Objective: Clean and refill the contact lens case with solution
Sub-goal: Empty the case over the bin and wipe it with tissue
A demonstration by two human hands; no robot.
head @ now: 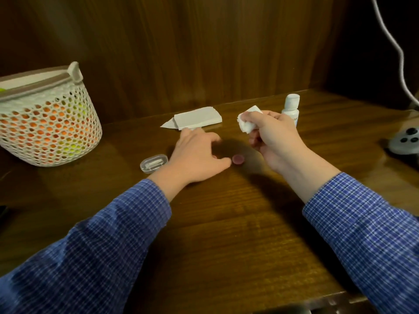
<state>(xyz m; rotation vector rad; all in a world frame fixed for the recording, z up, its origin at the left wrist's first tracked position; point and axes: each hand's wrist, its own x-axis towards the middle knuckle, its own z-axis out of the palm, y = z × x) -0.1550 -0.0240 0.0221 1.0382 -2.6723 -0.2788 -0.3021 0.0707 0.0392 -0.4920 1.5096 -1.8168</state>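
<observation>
A small round maroon cap (238,159) of the lens case lies on the wooden table (226,211). My left hand (197,155) rests low over the table just left of it. Its fingers are loosely curved down and the thumb tip is beside the cap; what lies under the palm is hidden. My right hand (274,137) is raised above and to the right of the cap and grips a crumpled white tissue (246,123). The white solution bottle (291,108) stands capped behind my right hand.
Folded white tissues (197,118) lie behind my left hand. A small clear plastic box (154,163) sits left of my left wrist. A white mesh basket (45,123) stands at far left, a grey device (405,141) at far right, and a white cable (394,41) hangs above.
</observation>
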